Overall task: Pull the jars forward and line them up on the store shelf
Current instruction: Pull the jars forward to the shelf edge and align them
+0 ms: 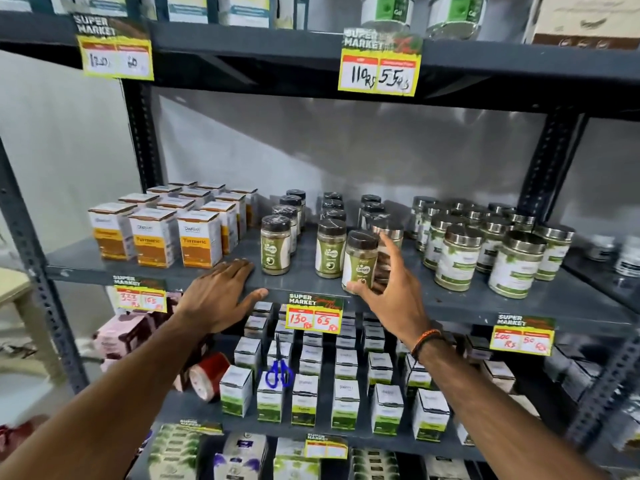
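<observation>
Three rows of small black-lidded jars with green labels stand on the grey middle shelf (301, 289). The left row's front jar (275, 250) and the middle row's front jar (330, 249) stand a little back from the edge. My right hand (388, 289) grips the right row's front jar (360, 261), which leans slightly, close to the shelf's front edge. Another jar (389, 233) of that row stands right behind my fingers. My left hand (221, 292) lies flat on the shelf edge, left of the jars, fingers spread, holding nothing.
Orange Turmeric boxes (199, 242) fill the shelf's left part. Bigger metal-lidded jars (457, 258) crowd its right part. Price tags (313, 315) hang on the shelf edge. The shelf below holds white-green boxes (304, 400), blue scissors (277, 374) and a red tape roll (207, 374).
</observation>
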Available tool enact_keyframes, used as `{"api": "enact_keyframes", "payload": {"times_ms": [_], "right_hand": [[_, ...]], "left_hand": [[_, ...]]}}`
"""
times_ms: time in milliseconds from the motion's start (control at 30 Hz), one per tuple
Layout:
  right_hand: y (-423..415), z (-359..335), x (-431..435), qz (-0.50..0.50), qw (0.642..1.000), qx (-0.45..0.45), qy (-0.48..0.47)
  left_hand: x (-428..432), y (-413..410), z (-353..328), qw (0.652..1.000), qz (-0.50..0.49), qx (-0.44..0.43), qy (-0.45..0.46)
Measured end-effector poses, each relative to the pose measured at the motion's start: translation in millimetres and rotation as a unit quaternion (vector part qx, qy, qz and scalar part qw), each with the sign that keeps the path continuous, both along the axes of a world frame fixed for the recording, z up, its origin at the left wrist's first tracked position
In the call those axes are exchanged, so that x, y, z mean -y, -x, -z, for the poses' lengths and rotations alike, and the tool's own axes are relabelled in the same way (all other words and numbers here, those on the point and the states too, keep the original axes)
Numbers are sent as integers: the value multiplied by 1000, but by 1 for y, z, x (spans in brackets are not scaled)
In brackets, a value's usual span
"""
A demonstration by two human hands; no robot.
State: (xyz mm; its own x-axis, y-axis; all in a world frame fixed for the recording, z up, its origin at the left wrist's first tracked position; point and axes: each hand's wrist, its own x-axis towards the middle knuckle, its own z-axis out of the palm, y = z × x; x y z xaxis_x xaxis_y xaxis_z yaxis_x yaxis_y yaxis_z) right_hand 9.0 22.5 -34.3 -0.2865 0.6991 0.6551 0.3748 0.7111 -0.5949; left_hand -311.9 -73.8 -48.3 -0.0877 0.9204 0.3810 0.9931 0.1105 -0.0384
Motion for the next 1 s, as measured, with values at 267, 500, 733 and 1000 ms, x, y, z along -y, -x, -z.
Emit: {"api": "enact_keyframes", "payload": {"times_ms": [267,500,733,1000], "right_hand": [[-3,10,-1,38,999,19,18],[0,9,-2,30,998,31,44],[-6,10,1,15,998,32,44],[-38,-10,-27,96,991,-15,-94]], "left_hand": [[-1,-1,6,1000,-11,-10,-15],[-1,-3,8,1000,-17,-10,-20],[-1,-4,7,1000,-16,-10,-25],[-2,-3,8,999,-15,-11,-28]]}}
